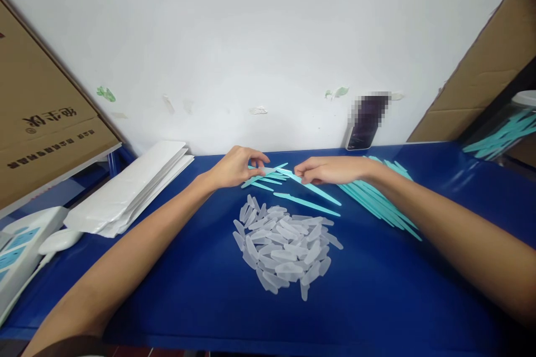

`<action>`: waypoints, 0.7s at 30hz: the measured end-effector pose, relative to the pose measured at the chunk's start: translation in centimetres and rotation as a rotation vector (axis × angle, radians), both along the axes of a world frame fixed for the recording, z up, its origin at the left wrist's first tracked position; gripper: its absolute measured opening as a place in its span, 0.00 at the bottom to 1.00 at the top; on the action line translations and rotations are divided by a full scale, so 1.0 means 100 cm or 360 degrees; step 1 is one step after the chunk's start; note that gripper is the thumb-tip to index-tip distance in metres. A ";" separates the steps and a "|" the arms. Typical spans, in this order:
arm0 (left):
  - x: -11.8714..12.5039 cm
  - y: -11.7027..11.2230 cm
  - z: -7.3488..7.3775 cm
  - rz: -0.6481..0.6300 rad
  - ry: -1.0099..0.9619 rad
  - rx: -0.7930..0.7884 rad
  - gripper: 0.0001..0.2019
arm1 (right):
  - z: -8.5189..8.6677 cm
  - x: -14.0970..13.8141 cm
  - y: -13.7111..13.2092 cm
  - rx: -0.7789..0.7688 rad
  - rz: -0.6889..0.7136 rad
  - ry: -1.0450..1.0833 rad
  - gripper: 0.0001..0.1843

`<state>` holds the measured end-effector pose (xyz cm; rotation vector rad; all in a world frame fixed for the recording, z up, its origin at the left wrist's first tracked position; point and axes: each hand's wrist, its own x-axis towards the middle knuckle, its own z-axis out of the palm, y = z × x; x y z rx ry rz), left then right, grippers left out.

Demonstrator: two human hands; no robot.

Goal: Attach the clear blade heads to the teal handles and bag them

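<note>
Left hand [239,167]: thumb and fingers nearly together, pinching a small translucent white plastic sleeve [268,170]. Right hand [330,170]: fingers closed on a long thin turquoise plastic stick [320,192], blade-shaped, slanting down to the right, upper end at the sleeve. Can't tell if the stick is inside it.

Under and beside the left hand: small cluster of turquoise sticks [274,181], crisscrossed on the blue table [201,290]. One loose turquoise stick [307,204] lies just below the held one. Nearer the person, between the forearms: heap of translucent white sleeves [288,245]. Bigger bundle of turquoise sticks [377,203] partly under the right forearm.

Left side: stack of flat white bags [129,189], white power strip [33,240]. Dark-screened phone [365,128] leans on the wall [259,39].
</note>
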<state>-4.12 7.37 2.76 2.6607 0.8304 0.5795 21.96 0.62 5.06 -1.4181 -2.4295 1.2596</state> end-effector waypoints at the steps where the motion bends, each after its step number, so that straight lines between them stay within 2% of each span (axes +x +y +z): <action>1: 0.000 0.001 -0.001 -0.0001 -0.0012 0.0018 0.11 | -0.001 0.001 0.001 -0.0032 -0.0003 0.0037 0.12; 7: -0.001 0.003 -0.004 0.0012 -0.0141 -0.0019 0.11 | -0.003 0.004 0.004 -0.0097 -0.0021 0.0112 0.14; 10: 0.000 0.001 -0.004 -0.0058 -0.0165 0.0066 0.09 | -0.004 0.003 0.004 -0.0103 -0.0003 0.0152 0.14; 14: 0.002 -0.002 -0.003 -0.0125 -0.0196 0.0140 0.08 | -0.005 0.003 0.005 -0.0057 -0.0008 0.0184 0.13; 21: 0.002 -0.004 0.000 -0.0101 -0.0249 0.0045 0.08 | 0.000 0.007 0.004 0.0045 -0.0038 0.0183 0.11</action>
